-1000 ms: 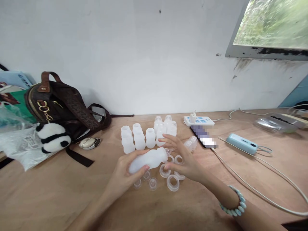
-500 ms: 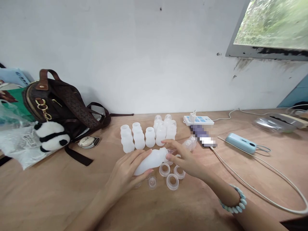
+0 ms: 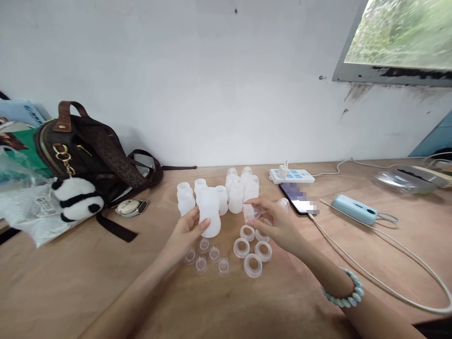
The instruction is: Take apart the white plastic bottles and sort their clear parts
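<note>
My left hand [image 3: 186, 231] grips a frosted white bottle body [image 3: 209, 212] around its side and holds it nearly upright above the table. Between the fingers of my right hand [image 3: 273, 221] is a clear ribbed cap [image 3: 248, 213], apart from the bottle. Frosted bottle bodies without tops [image 3: 185, 200] stand behind my left hand. Just beyond the cap is a group of bottles with clear domed tops [image 3: 236, 195]. Several clear nipples [image 3: 213, 254] lie in front of the held bottle, and several clear rings [image 3: 253, 265] lie below my right hand.
To the left are a brown backpack [image 3: 88, 150] with a panda plush [image 3: 76, 200] and a computer mouse [image 3: 130, 207]. On the right are a power strip [image 3: 293, 176], a phone [image 3: 294, 195], a blue power bank [image 3: 354, 210] and a looping white cable [image 3: 388, 252]. A wall borders the table's back.
The bottle has swung from lying tilted to nearly upright, moving away from my right hand. My right hand has drawn back from its mouth with the clear cap, uncovering the nipples and rings.
</note>
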A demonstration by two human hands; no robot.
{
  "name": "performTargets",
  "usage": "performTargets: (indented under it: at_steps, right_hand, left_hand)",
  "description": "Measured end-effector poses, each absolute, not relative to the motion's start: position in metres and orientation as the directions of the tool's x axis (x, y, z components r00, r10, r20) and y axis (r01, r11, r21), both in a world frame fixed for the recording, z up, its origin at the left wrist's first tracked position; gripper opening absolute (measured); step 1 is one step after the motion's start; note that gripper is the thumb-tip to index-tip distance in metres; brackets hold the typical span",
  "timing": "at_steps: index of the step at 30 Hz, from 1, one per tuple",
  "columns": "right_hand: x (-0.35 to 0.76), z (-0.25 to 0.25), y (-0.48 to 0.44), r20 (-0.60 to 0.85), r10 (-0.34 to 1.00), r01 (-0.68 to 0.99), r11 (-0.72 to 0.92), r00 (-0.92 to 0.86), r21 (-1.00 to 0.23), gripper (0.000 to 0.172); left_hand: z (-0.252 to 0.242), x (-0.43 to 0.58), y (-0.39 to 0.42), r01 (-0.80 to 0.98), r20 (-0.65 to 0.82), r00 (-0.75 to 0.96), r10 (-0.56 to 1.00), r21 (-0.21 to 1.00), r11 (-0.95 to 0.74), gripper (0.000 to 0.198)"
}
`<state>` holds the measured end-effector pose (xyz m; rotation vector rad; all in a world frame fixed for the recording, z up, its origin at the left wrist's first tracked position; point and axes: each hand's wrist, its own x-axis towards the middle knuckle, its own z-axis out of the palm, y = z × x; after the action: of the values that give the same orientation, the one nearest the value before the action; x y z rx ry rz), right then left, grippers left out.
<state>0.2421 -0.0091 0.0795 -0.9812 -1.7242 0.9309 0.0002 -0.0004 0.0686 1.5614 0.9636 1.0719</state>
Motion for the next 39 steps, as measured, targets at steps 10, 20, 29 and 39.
performTargets:
  at_steps: [10, 20, 29, 39]
  right_hand:
    - [0.242, 0.078, -0.009, 0.157, 0.844, 0.6, 0.483, -0.513, -0.638, 0.023]
    - [0.229, 0.073, -0.015, 0.188, 0.725, 0.492, 0.61, -0.662, -0.621, 0.03]
    - [0.216, 0.058, -0.006, 0.191, 0.709, 0.525, 0.65, -0.678, -0.549, 0.034]
    - [0.204, 0.055, 0.013, 0.185, 0.742, 0.595, 0.639, -0.644, -0.487, 0.034]
  left_hand:
    - [0.051, 0.023, 0.023, 0.431, 0.11, 0.457, 0.883, 0.841, -0.328, 0.04]
    - [0.056, 0.009, 0.024, 0.431, 0.003, 0.545, 0.838, 0.857, -0.283, 0.03]
    - [0.052, -0.038, 0.002, 0.643, 0.034, 0.267, 0.963, 0.738, -0.204, 0.046]
    - [0.055, -0.042, 0.002, 0.529, 0.055, 0.252, 0.966, 0.829, -0.185, 0.04]
